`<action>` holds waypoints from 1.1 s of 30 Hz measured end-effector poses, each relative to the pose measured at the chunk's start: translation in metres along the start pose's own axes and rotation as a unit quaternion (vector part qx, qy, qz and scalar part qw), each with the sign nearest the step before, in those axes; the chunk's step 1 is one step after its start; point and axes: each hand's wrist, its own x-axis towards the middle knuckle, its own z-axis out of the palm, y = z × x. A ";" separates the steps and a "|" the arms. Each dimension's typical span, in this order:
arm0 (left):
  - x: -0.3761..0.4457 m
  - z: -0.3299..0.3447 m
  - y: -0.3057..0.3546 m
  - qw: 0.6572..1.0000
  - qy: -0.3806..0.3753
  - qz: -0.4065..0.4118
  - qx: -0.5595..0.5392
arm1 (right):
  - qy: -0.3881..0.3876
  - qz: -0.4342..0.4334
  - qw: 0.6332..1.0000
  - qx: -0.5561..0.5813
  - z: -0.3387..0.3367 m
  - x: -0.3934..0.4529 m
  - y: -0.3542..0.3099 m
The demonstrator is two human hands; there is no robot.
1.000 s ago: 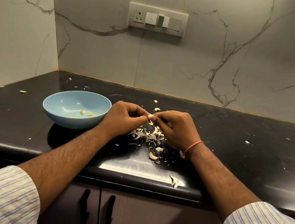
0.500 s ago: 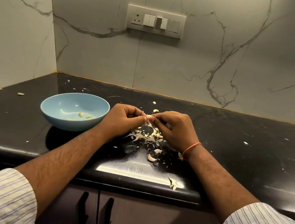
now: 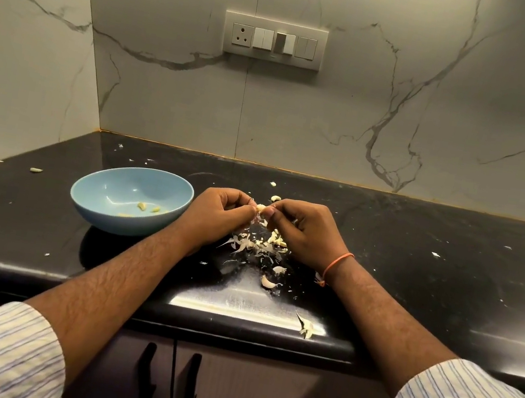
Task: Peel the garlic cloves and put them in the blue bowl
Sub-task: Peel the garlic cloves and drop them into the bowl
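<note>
A pale garlic clove (image 3: pixel 260 207) is pinched between the fingertips of both hands, a little above the black counter. My left hand (image 3: pixel 216 215) grips it from the left, my right hand (image 3: pixel 304 232) from the right, with an orange thread on that wrist. The blue bowl (image 3: pixel 130 199) stands just left of my left hand and holds a few peeled cloves (image 3: pixel 148 208). Under the hands lies a heap of papery skins and cloves (image 3: pixel 260 245).
A loose clove (image 3: pixel 269 282) and a skin scrap (image 3: pixel 305 327) lie near the counter's front edge. More bits (image 3: pixel 275 198) sit behind the hands, one piece (image 3: pixel 36 170) far left. Marble walls close the back and left; a switch panel (image 3: pixel 273 41) is on the back wall.
Both hands stay together on the clove with only small finger movements. The bowl has not moved; the view has shifted slightly.
</note>
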 end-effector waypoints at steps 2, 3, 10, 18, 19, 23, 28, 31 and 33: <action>0.000 0.001 0.000 1.000 0.004 0.002 0.004 | -0.013 0.023 0.999 0.026 0.000 0.000 0.000; 0.000 0.001 -0.001 1.000 0.006 0.005 0.009 | -0.018 0.036 0.998 0.041 0.000 0.000 0.000; -0.001 -0.002 -0.002 0.998 -0.024 0.063 0.011 | -0.047 0.096 0.991 0.083 -0.002 -0.001 0.003; -0.001 -0.001 -0.003 0.996 0.004 0.079 0.039 | 0.004 0.060 0.997 0.040 -0.003 -0.002 0.004; 0.000 -0.001 -0.003 0.996 0.007 0.079 0.044 | 0.017 0.051 0.998 0.036 -0.003 -0.002 0.003; 0.000 -0.001 -0.005 0.995 0.008 0.078 0.067 | 0.028 0.043 0.998 0.031 -0.003 -0.001 0.005; -0.001 -0.001 -0.003 0.994 0.001 0.076 0.076 | 0.023 0.059 0.997 0.045 0.001 0.000 0.010; -0.001 -0.001 -0.003 0.995 -0.003 0.074 0.074 | -0.004 0.081 0.994 0.069 0.002 0.000 0.011; -0.001 -0.001 -0.003 0.995 -0.008 0.070 0.068 | -0.017 0.089 0.993 0.075 0.002 0.000 0.011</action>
